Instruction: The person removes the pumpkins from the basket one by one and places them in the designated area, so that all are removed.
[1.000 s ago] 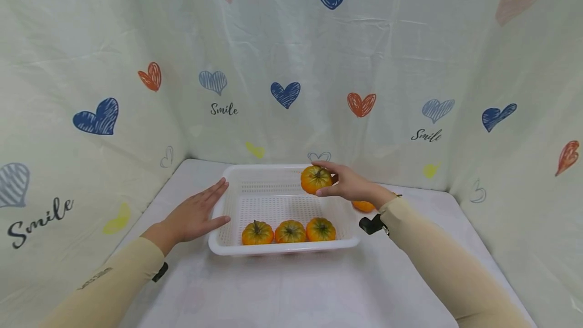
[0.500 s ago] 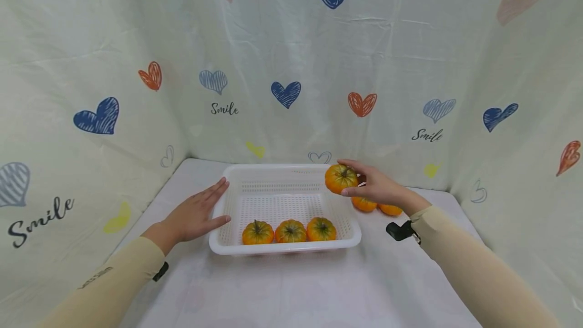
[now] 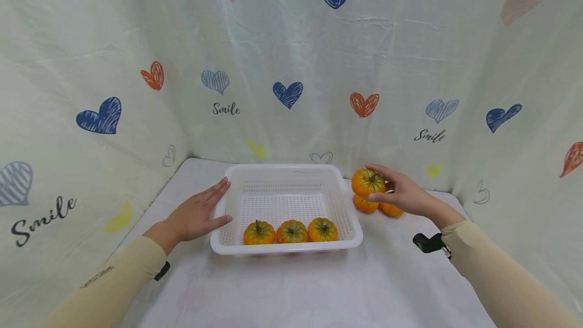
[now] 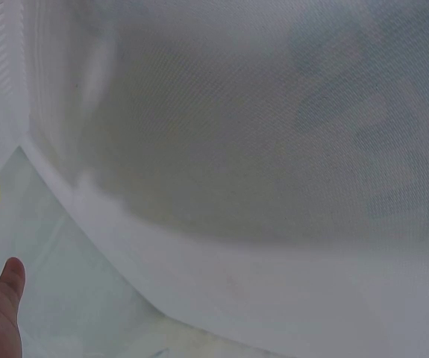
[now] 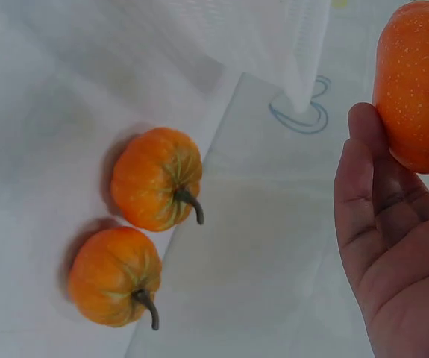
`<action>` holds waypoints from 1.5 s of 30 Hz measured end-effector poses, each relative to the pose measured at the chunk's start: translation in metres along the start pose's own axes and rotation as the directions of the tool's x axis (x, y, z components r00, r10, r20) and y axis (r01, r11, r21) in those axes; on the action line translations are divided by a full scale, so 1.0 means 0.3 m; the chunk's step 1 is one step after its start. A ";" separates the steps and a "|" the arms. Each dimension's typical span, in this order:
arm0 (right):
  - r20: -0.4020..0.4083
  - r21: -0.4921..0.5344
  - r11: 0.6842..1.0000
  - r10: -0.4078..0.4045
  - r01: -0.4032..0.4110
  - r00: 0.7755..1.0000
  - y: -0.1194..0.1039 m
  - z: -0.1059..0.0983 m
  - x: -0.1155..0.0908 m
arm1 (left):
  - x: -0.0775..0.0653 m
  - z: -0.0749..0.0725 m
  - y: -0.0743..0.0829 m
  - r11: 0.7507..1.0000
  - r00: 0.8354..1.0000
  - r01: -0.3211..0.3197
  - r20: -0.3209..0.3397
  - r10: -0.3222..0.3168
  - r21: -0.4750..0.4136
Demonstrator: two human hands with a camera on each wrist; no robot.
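My right hand (image 3: 403, 192) holds a small orange pumpkin (image 3: 368, 182) between thumb and fingers, to the right of a white plastic basket (image 3: 286, 249). In the right wrist view the held pumpkin (image 5: 415, 89) is up off the table. Below it two more pumpkins, one (image 5: 157, 179) and another (image 5: 116, 276), rest side by side on the table. Inside the basket, three pumpkins (image 3: 291, 232) stand in a row along the near wall. My left hand (image 3: 193, 215) rests with straight fingers on the basket's left rim; its fingers show at the edge of the left wrist view.
A white cloth covers the table (image 3: 273, 292). Behind and on both sides hangs a pale curtain (image 3: 291, 39) printed with hearts and the word Smile. The basket's far part shows its bare perforated floor.
My right hand has carried the pumpkin rightward from over the basket to above the two pumpkins on the table. My left hand has stayed at the basket rim.
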State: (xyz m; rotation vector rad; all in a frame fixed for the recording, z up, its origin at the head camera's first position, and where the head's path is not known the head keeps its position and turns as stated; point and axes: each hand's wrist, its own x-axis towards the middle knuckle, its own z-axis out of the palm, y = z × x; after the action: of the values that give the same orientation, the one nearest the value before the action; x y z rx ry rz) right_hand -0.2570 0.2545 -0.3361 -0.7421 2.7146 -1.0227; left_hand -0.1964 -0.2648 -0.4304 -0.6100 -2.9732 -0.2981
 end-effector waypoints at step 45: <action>-0.116 -0.008 0.962 0.269 -0.272 0.956 0.340 -0.058 -0.245 | -0.003 -0.014 0.019 1.000 0.999 0.028 0.023 -0.028 0.013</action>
State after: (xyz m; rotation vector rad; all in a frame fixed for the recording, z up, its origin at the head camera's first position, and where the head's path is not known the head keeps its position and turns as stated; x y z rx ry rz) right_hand -0.2391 0.3669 -0.3921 -0.3079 2.8253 -0.9965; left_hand -0.1930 -0.2610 -0.4255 -0.5745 -3.0058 -0.2767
